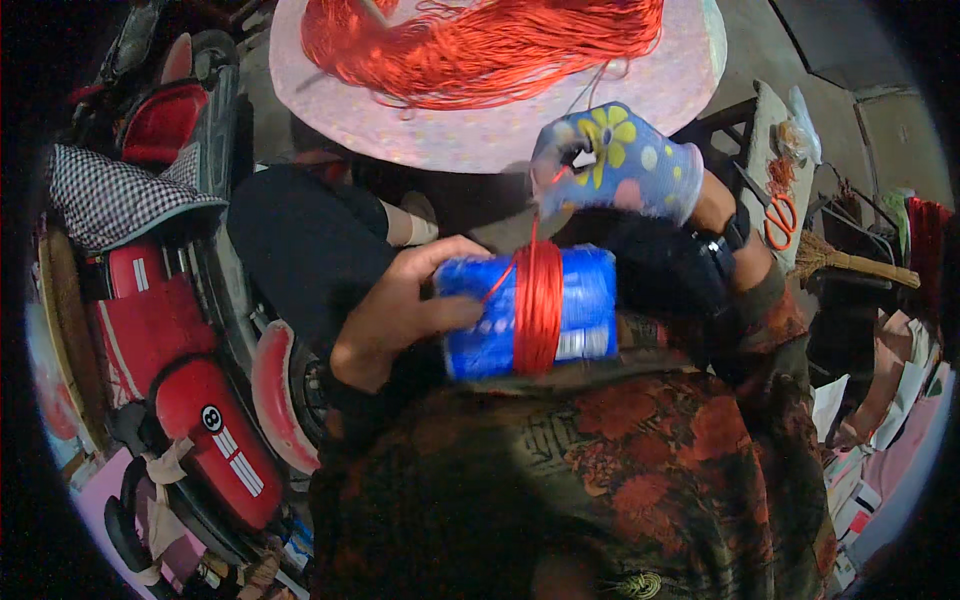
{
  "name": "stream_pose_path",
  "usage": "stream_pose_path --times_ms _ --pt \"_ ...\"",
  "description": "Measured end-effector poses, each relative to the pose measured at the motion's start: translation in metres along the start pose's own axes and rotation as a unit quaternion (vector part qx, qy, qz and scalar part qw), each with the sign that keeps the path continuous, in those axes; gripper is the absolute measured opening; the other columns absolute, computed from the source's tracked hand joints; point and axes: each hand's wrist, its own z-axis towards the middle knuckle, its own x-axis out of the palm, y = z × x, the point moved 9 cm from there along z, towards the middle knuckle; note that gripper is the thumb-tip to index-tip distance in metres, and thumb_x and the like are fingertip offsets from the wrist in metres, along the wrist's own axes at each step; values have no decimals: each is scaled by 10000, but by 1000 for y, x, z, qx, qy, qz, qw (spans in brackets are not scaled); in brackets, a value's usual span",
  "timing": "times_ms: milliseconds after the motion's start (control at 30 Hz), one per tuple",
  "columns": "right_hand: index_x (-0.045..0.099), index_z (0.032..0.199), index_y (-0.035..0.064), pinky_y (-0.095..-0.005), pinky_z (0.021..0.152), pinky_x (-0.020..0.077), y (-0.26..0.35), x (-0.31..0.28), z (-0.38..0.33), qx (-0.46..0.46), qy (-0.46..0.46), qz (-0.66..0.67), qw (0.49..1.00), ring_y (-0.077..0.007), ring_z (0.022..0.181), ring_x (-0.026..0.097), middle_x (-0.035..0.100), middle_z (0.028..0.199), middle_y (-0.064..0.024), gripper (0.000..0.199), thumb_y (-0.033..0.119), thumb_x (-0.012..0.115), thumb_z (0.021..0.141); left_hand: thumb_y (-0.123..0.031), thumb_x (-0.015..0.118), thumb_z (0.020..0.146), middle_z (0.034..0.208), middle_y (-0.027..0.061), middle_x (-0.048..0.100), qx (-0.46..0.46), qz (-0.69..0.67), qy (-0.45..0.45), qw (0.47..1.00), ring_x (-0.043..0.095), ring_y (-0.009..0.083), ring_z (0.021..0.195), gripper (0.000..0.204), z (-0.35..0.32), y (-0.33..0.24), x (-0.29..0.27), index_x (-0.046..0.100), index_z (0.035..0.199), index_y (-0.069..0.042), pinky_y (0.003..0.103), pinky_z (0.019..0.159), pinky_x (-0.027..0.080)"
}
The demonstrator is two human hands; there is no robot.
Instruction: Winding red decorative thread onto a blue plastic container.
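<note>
From the head camera, I see the blue pack in front of the tummy, just over the flowery shirt. Red string goes round and round its middle. My left hand is bare and is holding the pack at its left end, with the thumb on top. My right hand has on a blue glove with flowers and dots. It is up above the pack, and its fingers are pinching the string, which runs up from the pack.

Past both hands is a round, pale pink counter. A big heap of red string lies on it. Off to the right are orange scissors and a straw broom. On the left is a red scooter, with a checked cloth near the top of it.
</note>
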Motion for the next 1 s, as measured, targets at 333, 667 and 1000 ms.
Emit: stream_pose_path --times_ms 333,667,1000 --pt "610 882 93 -399 658 519 27 67 -30 -39 28 -244 968 -323 756 635 625 793 -122 143 195 648 789 -287 667 833 1004 70 638 153 -134 -318 926 612 138 911 441 -18 -1 -72 574 1163 -10 288 847 488" --pt "652 990 38 -303 758 509 -47 -5 -14 61 -94 91 990 -150 819 637 676 877 -70 246 248 663 862 -310 682 822 1016 55 619 153 -58 62 985 593 158 964 465 -18 -30 -3 580 1154 -1 318 889 463" --pt "643 944 99 -381 661 518 53 53 -31 -114 44 -185 975 -307 749 645 648 778 -115 160 243 615 880 -164 722 800 960 20 623 86 20 -286 954 592 102 848 401 -16 -20 -59 578 1141 -9 266 817 490"
